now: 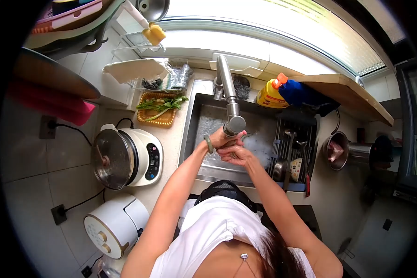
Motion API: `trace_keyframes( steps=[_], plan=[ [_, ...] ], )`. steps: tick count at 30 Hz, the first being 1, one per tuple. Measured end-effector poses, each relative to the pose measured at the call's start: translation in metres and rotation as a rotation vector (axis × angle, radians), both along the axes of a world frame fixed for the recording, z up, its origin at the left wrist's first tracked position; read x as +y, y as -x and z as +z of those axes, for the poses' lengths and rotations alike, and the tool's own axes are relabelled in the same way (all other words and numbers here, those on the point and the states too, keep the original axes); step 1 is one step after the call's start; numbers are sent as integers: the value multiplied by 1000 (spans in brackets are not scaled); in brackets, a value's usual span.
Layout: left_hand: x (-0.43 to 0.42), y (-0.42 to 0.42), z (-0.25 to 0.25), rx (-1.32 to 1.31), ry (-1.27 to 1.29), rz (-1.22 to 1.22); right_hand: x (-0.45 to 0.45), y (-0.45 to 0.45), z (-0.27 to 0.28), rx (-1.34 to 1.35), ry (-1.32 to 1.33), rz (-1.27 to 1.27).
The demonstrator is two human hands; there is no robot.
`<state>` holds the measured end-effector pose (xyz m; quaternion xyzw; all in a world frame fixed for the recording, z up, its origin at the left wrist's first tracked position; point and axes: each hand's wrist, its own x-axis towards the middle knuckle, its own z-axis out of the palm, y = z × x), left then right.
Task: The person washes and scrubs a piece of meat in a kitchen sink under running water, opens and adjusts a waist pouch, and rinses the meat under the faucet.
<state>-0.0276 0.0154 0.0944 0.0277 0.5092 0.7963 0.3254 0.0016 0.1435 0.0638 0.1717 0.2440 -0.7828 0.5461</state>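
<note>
Both hands are close together beneath the faucet (235, 123), over the steel sink (204, 173). My left hand (221, 139), with a green bangle at its wrist, is partly hidden by the faucet head; its visible fingers stretch to the right. Just below it, my right hand (236, 154) is turned palm up with loosely bent fingers, touching or nearly touching the left. I make out no object in either hand. Cloudy, bubbly water lies in the basin. A small greenish shape shows beside the fingertips, too unclear to name.
A drying rack (275, 148) with utensils and a bowl fills the sink's right side. A yellow bottle (271, 95) stands behind it, near a wooden board (347, 95). On the left are a basket (160, 121) with greens, an electric cooker (146, 160) and a white appliance (125, 220).
</note>
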Motion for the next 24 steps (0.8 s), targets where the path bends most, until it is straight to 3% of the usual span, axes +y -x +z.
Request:
trace_keyframes(
  steps=[2,4,5,6,8,10,11,12,14,17,18,20,21,23,24],
  plan=[
    [1,5,-25,54,87,18,-5,1,-5,3,-44,6],
    [4,4,-66,182,386,125,-10,0,2,154,-362,-10],
    [11,4,-93,233,440,221,-12,1,6,240,-539,19],
    [13,3,-96,234,437,218,-15,2,5,240,-541,16],
    [16,1,-101,220,428,217,-17,2,-6,575,-790,36],
    [26,0,-136,381,561,243,-15,-3,-47,870,-1009,13],
    [34,1,-138,552,608,465,-16,-2,-49,1061,-1135,-18],
    [41,0,-140,571,640,569,-14,0,-51,1059,-1137,-21],
    [52,-6,-148,347,550,691,-7,-2,-48,1119,-1493,235],
    [36,-11,-169,-457,-163,747,-3,-3,-37,1157,-1497,131],
    [25,-8,-156,-580,-279,712,1,0,-50,1153,-1501,122],
    [17,-4,-107,85,35,319,9,1,-73,988,-1091,-22],
    [16,2,-69,458,183,256,16,6,-73,985,-1089,-27],
    [9,3,-22,381,188,105,30,19,-62,136,-238,-88],
    [7,4,-7,306,190,-32,30,20,-44,136,-237,-95]
  ],
)
